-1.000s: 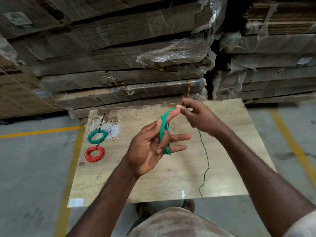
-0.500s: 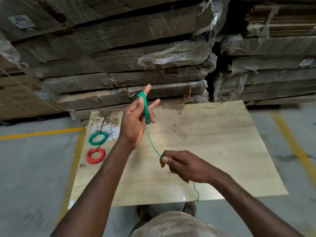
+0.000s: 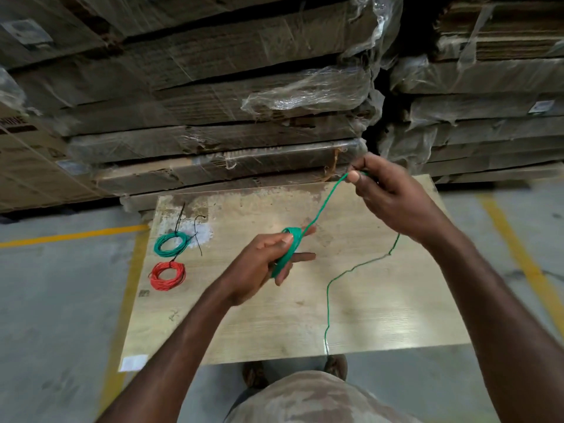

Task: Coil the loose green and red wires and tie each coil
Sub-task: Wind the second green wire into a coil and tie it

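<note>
Both hands (image 3: 265,264) (image 3: 387,193) hold green wire (image 3: 320,212) stretched between them.

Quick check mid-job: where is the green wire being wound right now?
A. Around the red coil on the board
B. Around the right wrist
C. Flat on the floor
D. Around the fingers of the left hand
D: the green wire loops around the left hand fingers, while the right hand pinches the strand and pulls it taut.
</note>
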Motion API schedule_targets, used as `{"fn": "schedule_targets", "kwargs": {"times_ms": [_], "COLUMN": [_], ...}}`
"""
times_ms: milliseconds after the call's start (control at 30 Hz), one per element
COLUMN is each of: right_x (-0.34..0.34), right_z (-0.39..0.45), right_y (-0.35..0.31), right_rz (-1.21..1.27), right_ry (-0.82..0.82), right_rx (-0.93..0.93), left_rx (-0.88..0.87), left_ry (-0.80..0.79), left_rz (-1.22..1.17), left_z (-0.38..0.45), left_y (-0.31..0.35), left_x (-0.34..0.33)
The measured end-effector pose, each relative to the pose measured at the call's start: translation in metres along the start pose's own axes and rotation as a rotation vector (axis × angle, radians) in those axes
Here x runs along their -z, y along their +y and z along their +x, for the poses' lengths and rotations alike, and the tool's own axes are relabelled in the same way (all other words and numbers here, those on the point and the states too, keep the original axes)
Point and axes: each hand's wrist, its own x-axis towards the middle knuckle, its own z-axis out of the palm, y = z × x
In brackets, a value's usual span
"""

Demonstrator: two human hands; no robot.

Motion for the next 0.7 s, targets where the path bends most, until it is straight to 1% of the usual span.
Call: {"fn": "schedule_targets", "kwargs": {"times_ms": [67,167,367,433,500,600,700], "right_x": [-0.003,-0.015,-0.036,-0.044,-0.055,-0.077,-0.095], "right_z": [0.01,0.018,0.013,0.01,0.003,-0.014,-0.034], "right_y": [0.009,0.024,0.037,0.034,0.033,0.034,0.031], "right_rz": [-0.03,0.015,0.046,0.043,0.056,0.113,0.133], "right_ry": [0.027,0.044,0.007,-0.01,-0.067,-0.234,-0.366], "right_rx": [0.015,-0.008,-0.041,-0.056,-0.078,-0.103,-0.177], "left_rx": [-0.008,-0.032,-0.074,-0.124,-0.197,-0.3,-0.332], "left_ry": [-0.053,-0.087,-0.242,-0.274,-0.262,-0.238,-0.123], "left_rz": [-0.079,-0.197,-0.377,-0.426,-0.459,-0.561,-0.62], "left_z": [-0.009,-0.018,-0.033,-0.038,-0.042,-0.039,-0.026], "left_y": [0.002,0.01,0.024,0.029,0.035,0.051,0.066], "left_x": [-0.014,-0.023,-0.029,-0.032,-0.033,-0.028,-0.015]}}
